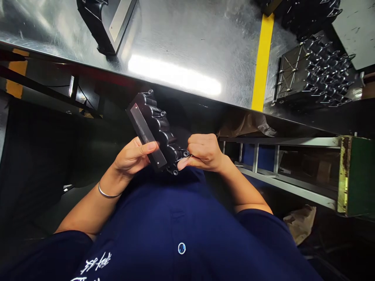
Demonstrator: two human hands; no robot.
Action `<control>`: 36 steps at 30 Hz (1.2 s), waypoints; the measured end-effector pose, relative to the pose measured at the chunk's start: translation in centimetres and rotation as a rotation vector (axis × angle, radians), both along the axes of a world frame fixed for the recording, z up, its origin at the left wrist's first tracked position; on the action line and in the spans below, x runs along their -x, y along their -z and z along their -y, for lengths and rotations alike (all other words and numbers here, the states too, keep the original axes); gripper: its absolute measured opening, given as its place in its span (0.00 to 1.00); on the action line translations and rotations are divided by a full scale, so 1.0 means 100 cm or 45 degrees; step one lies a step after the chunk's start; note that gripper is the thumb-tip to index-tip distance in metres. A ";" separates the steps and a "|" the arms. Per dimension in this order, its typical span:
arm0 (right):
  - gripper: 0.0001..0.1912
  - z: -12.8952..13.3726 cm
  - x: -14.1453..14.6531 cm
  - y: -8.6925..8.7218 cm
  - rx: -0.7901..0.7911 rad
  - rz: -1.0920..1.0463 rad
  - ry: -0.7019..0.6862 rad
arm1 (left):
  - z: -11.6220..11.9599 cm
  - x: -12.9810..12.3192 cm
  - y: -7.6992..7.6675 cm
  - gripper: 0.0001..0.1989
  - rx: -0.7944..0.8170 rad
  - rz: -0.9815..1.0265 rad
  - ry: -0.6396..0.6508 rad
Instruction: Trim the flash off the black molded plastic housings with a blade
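Black molded part w/ scalloped ribs (164, 128) is at ctr of frame, held up just below the near edge of the table and tilted, upper end leaning left; flat strip w/ small screws (146, 134) runs along its L side, ring lugs (186, 153) stick out on the R side & at the lower end. L hand (131, 157), ctr-left, is closed firmly round the part's lower L side, thumb pressed flat on the strip, other fingers mostly hidden behind. R hand (205, 152), just R of ctr, is curled into a near-fist, thumb tip up against the lugs at the lower end; can't tell if it pinches anything small there. Silver bangle (109, 194) on L wrist. Navy shirt (164, 218) fills bottom ctr, w/ one button (181, 248) & white embroidery (98, 262) lower L. Shiny metal table (193, 35) spans top of frame, w/ yellow tape (263, 62) upper R. Another black part (115, 27) sits on it, upper L; group of similar black parts w/ lugs (319, 74) upper R, past the tape. Below, mid-R: gray metal frame w/ rungs (293, 190), next to green metal piece (359, 175); crumpled brown wrapping (301, 224) lower R.
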State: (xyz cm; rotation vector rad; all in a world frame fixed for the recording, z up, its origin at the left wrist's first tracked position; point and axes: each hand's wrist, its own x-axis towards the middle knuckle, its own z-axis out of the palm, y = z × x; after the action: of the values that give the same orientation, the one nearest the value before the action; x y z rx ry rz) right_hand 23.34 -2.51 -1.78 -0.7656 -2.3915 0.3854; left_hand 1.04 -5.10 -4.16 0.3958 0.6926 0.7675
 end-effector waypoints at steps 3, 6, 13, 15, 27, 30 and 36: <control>0.31 0.000 0.001 0.003 -0.011 -0.039 0.070 | 0.000 -0.002 0.001 0.13 0.018 -0.003 -0.038; 0.32 0.001 0.001 0.006 0.023 -0.032 0.114 | 0.001 -0.001 0.002 0.13 0.019 -0.002 -0.066; 0.34 0.002 0.002 0.005 0.037 0.021 0.072 | 0.002 0.000 0.003 0.14 0.048 -0.010 -0.086; 0.33 0.002 0.003 0.005 0.008 -0.044 0.069 | 0.002 -0.001 0.003 0.14 0.054 -0.003 -0.081; 0.31 0.004 0.001 0.003 0.071 -0.032 0.040 | 0.003 -0.003 0.002 0.14 0.026 0.017 -0.093; 0.30 0.004 0.003 0.002 0.108 -0.073 0.073 | 0.004 -0.003 0.003 0.14 -0.002 0.023 -0.058; 0.31 0.007 0.005 -0.004 -0.007 -0.056 0.022 | 0.003 -0.003 0.002 0.14 -0.010 0.008 -0.070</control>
State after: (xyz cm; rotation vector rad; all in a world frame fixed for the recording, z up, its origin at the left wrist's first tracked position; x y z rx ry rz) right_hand 22.88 -3.19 -1.38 -0.7667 -2.3427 0.3849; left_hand 1.35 -5.42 -4.38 0.3826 0.6975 0.8230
